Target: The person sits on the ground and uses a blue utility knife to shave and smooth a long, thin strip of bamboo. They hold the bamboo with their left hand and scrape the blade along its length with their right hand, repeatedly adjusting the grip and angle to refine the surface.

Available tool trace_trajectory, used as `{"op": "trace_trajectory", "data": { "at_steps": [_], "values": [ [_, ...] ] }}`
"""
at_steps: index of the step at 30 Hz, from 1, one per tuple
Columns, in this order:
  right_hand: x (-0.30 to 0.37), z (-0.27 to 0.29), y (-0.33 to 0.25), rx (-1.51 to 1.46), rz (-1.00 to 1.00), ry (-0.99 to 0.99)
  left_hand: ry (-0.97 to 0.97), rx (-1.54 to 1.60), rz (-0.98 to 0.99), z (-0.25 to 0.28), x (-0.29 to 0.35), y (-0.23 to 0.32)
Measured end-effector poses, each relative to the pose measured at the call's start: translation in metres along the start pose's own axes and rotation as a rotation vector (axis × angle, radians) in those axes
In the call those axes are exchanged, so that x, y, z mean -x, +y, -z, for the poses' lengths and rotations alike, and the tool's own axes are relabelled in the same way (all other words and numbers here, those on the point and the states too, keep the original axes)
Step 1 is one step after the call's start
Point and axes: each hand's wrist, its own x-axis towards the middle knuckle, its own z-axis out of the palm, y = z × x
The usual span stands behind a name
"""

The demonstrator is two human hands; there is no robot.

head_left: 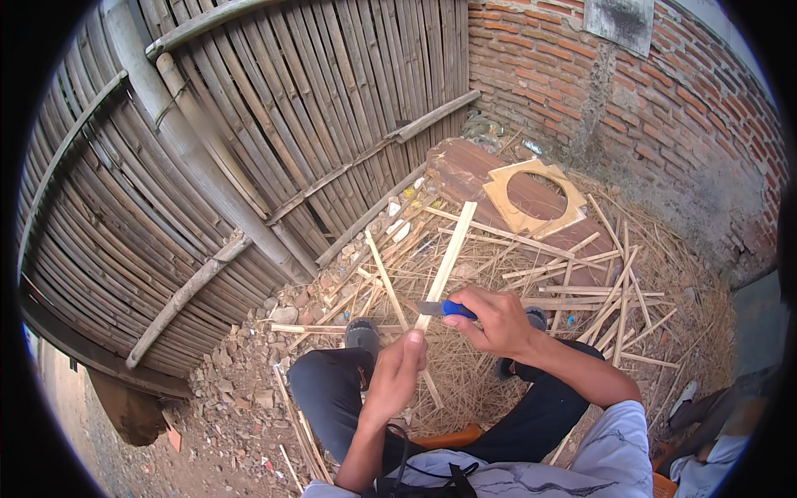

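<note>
My left hand (397, 375) is closed round the near end of a pale bamboo strip (453, 249), which slants up and away from me. In my right hand (496, 322) is a knife with a blue handle (457, 310), the fingers wrapped round it. Its short blade (427, 307) points left and lies across the strip, just beyond my left fingertips. Whether the edge has bitten into the bamboo I cannot tell.
Cut bamboo strips (618, 303) lie crossed over thin shavings (465, 382) around my feet. Beyond rests a brown board (465, 170) bearing a yellowish frame with a round hole (498, 199). A bamboo fence (332, 108) and brick wall (531, 75) enclose the corner. Another person's leg (706, 415) shows at right.
</note>
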Motion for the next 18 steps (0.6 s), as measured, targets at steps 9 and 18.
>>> {"op": "trace_trajectory", "data": {
  "at_steps": [9, 18],
  "values": [
    [0.0, -0.005, -0.009, -0.03, -0.01, -0.017, 0.084, -0.288, -0.069, -0.011, 0.0, 0.021],
    [-0.006, -0.004, 0.002, 0.029, -0.004, 0.03, 0.114, -0.338, -0.053, -0.012, -0.004, 0.017]
  ]
}}
